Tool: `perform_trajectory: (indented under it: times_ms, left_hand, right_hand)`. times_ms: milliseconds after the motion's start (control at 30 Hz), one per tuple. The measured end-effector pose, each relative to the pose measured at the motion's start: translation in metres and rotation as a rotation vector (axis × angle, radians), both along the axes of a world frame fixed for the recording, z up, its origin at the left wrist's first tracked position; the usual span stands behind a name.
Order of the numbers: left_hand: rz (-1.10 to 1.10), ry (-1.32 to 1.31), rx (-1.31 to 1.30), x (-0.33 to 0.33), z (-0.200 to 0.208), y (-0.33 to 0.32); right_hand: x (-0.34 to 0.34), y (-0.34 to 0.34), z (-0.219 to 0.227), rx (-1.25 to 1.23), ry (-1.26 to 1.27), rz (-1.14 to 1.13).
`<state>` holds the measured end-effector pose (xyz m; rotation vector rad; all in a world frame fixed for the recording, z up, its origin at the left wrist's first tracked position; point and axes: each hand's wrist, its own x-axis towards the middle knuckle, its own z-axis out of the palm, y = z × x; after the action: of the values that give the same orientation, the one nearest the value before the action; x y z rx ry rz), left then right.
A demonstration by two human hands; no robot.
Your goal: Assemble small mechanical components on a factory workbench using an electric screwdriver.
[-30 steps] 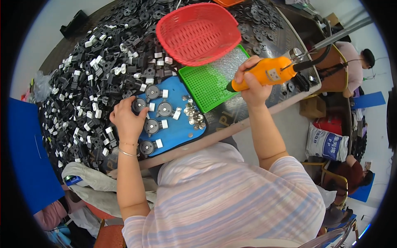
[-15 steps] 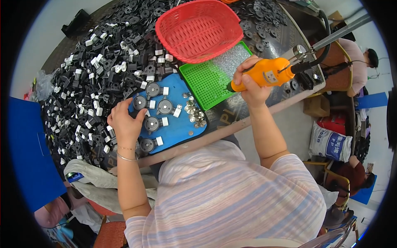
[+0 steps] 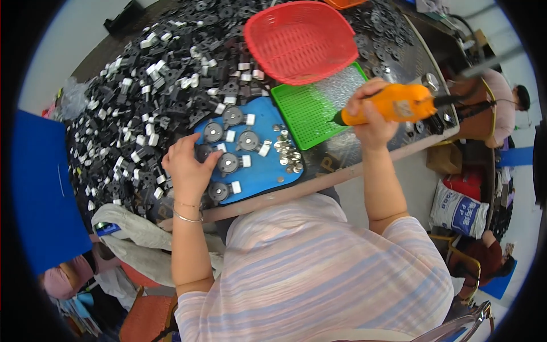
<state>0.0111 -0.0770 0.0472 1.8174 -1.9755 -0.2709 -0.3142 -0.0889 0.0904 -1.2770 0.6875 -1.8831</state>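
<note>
Electric screwdriver (image 3: 393,105): glossy orange plastic housing. Blue mat (image 3: 265,165): smooth, matt. Basket (image 3: 302,40): red plastic mesh. Round discs (image 3: 229,163): dull grey metal.

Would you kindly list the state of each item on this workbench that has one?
Left hand: resting on a round part at the blue mat's edge.
Right hand: gripping the orange electric screwdriver, tip raised over the green tray.
Red basket: upright, empty.
Blue mat: carrying round black parts and loose silver pieces.
</note>
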Motion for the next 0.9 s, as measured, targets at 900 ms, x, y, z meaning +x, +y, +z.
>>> perform_trajectory:
  times_ms: [900]
  left_hand:
    - [-0.126,0.124,0.038,0.026,-0.009,0.001]
  right_hand:
    - [0.201,-0.035,-0.001,0.048,0.118,0.579]
